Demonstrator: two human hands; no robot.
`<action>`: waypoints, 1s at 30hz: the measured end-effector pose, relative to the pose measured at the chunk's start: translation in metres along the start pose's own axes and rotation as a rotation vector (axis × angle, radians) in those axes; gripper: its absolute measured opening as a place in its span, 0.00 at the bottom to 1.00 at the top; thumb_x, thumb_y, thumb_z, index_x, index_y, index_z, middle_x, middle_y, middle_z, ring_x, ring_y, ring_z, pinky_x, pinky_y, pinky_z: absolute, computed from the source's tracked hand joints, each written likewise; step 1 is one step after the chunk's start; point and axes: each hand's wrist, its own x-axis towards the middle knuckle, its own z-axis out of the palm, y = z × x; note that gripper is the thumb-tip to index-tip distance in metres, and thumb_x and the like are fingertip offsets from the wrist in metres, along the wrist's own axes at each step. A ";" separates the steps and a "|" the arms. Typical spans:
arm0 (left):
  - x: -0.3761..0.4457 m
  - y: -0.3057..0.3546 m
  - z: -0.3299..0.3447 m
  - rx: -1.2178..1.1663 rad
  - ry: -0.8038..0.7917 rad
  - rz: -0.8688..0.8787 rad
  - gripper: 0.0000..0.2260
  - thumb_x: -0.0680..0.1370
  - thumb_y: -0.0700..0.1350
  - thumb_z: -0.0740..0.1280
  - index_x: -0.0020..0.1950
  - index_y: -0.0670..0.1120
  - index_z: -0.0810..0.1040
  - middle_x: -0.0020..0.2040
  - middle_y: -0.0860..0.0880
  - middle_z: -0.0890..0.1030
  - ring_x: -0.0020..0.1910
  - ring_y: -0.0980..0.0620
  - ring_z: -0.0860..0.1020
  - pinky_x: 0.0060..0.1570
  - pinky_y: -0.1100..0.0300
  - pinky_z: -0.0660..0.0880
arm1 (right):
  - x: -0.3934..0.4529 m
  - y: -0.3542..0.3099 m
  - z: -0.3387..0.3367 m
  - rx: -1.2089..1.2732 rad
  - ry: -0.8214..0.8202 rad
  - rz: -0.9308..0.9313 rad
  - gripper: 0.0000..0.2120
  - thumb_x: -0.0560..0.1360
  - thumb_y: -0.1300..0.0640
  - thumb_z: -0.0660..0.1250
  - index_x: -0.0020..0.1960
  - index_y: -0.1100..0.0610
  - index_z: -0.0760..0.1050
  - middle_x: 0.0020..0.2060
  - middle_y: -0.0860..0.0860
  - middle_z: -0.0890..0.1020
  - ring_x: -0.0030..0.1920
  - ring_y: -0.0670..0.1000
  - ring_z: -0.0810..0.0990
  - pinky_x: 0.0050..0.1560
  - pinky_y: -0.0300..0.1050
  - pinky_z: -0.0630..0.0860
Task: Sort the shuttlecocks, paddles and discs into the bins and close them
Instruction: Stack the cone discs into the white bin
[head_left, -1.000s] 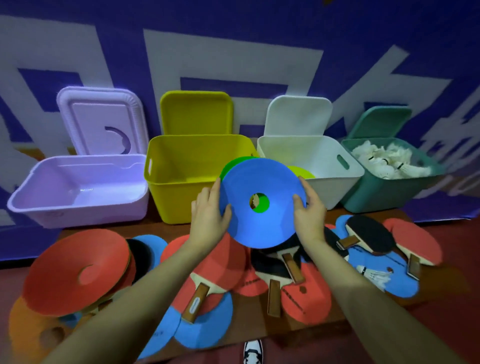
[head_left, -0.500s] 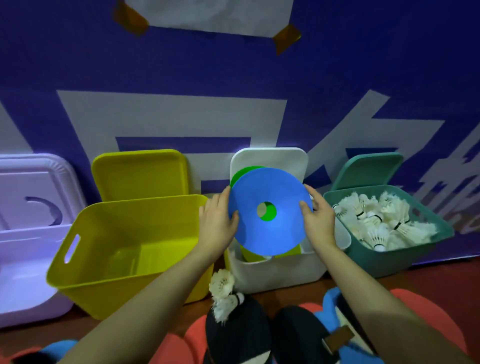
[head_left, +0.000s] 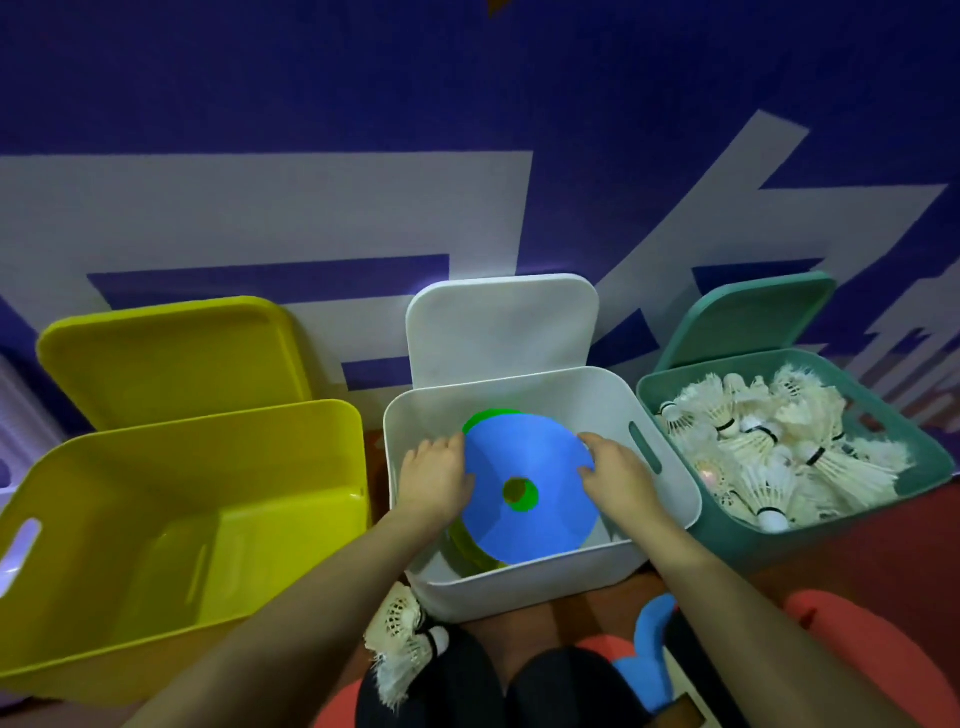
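A blue disc (head_left: 530, 457) with a green disc (head_left: 485, 417) behind it sits tilted inside the white bin (head_left: 670, 499). My left hand (head_left: 434, 480) grips the stack's left edge and my right hand (head_left: 618, 475) grips its right edge, both inside the bin. Yellow-green discs (head_left: 467, 545) lie beneath. The teal bin (head_left: 883, 499) on the right is full of white shuttlecocks (head_left: 769, 447). Two loose shuttlecocks (head_left: 402, 639) lie in front of the white bin, beside black and red paddles (head_left: 457, 686).
An empty yellow bin (head_left: 171, 525) stands on the left with its lid (head_left: 171, 353) propped against the blue and white wall. The white lid (head_left: 501, 327) and the teal lid (head_left: 748, 322) also lean open. A blue disc (head_left: 649, 654) lies among the paddles at the bottom.
Both hands have lowered the blue and green discs from above the white bin down into it. The view has moved closer to the bins.
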 end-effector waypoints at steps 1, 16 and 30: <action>0.000 0.000 0.000 0.039 -0.029 -0.020 0.22 0.78 0.51 0.60 0.71 0.45 0.64 0.65 0.43 0.73 0.63 0.42 0.70 0.60 0.53 0.66 | 0.001 -0.001 0.000 -0.063 -0.008 -0.006 0.21 0.76 0.57 0.61 0.68 0.52 0.67 0.59 0.56 0.76 0.58 0.61 0.75 0.55 0.53 0.74; -0.068 -0.030 -0.046 0.081 0.205 0.107 0.18 0.79 0.51 0.58 0.68 0.47 0.68 0.64 0.47 0.73 0.62 0.45 0.70 0.58 0.55 0.64 | -0.056 -0.072 -0.004 -0.046 0.076 -0.271 0.16 0.79 0.56 0.58 0.66 0.52 0.72 0.61 0.50 0.75 0.56 0.55 0.77 0.53 0.48 0.73; -0.225 -0.171 -0.085 0.004 0.301 0.100 0.18 0.74 0.48 0.63 0.61 0.44 0.77 0.56 0.44 0.79 0.52 0.41 0.78 0.49 0.50 0.72 | -0.180 -0.219 0.057 -0.047 0.172 -0.461 0.15 0.77 0.57 0.62 0.62 0.54 0.75 0.57 0.51 0.79 0.58 0.55 0.76 0.55 0.47 0.66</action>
